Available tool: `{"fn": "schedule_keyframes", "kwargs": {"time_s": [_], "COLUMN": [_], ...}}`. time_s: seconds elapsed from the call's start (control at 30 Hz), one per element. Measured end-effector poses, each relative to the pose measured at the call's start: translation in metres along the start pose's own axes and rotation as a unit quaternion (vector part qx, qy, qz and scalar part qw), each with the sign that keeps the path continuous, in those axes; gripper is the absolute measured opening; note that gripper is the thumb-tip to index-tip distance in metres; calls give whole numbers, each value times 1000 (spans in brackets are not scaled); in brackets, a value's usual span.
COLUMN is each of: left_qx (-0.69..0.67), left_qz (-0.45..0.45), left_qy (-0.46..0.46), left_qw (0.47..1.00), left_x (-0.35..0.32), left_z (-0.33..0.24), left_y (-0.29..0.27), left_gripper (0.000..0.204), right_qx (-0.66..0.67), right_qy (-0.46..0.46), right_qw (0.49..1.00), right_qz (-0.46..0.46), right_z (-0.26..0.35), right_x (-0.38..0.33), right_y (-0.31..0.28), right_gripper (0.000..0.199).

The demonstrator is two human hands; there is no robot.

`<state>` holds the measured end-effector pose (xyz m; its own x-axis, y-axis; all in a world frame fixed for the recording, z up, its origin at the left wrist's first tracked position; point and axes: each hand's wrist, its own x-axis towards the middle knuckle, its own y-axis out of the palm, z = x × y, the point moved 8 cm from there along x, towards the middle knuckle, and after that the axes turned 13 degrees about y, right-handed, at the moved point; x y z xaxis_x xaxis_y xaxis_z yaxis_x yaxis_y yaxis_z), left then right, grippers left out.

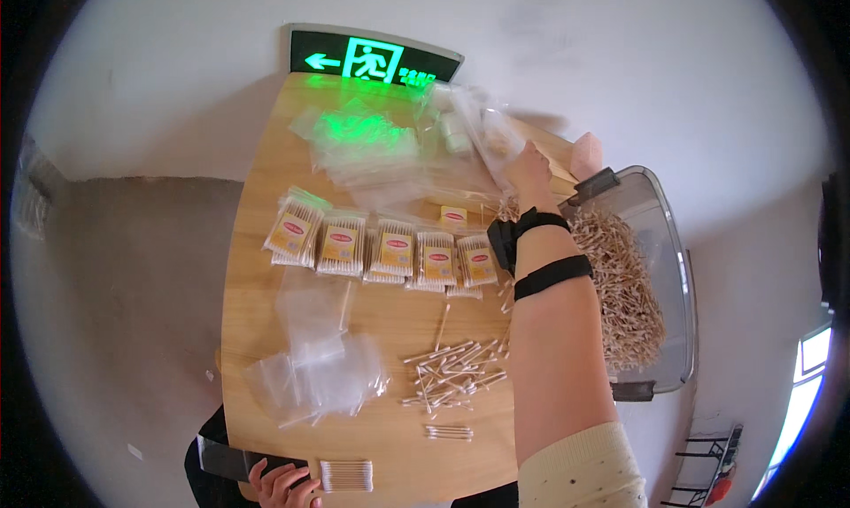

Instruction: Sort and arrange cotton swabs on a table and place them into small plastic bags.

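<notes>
My right hand (pixel 529 167) reaches to the far right of the table, its fingers closed at the edge of a clear plastic bag (pixel 498 145). Black straps circle that wrist and forearm. At the near left edge, my left hand (pixel 285 485) has its fingers curled beside a dark, flat, bar-shaped thing (pixel 239 459); what they hold is hidden. Right next to these fingers lies a neat row of cotton swabs (pixel 347 475). Several filled swab packets (pixel 390 248) with yellow labels stand in a row across the middle. Loose cotton swabs (pixel 456 371) lie nearer, with a few aligned swabs (pixel 448 433) below.
A clear plastic bin (pixel 677 331) full of swabs stands at the right, partly behind my forearm. Empty clear bags (pixel 332 380) lie at the near left, more plastic bags (pixel 363 154) at the back. A small yellow card (pixel 453 216) sits behind the packets. A lit green sign (pixel 372 58) rises behind the table.
</notes>
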<state>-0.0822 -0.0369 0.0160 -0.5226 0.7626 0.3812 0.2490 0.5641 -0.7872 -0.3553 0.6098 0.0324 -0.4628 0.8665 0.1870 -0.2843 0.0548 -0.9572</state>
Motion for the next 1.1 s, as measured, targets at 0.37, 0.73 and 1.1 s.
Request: {"fn": "schedule_keyframes", "kwargs": {"time_s": [0.37, 0.73, 1.1], "left_qx": [13, -11, -505], "left_qz": [-6, -10, -275], "left_qy": [-11, -12, -122], "left_qw": [1000, 1000, 809], "left_x": [-9, -2, 31], "left_z": [0, -2, -11], "left_y": [3, -9, -29], "left_gripper": [20, 23, 67], "right_qx": [95, 239, 511], "right_qy": [-53, -142, -51], "right_qw": [972, 959, 746], "right_qz": [-209, -53, 424], "right_z": [40, 85, 67], "right_x": [5, -97, -371], "right_y": [-99, -319, -397], "right_gripper": [17, 20, 18]}}
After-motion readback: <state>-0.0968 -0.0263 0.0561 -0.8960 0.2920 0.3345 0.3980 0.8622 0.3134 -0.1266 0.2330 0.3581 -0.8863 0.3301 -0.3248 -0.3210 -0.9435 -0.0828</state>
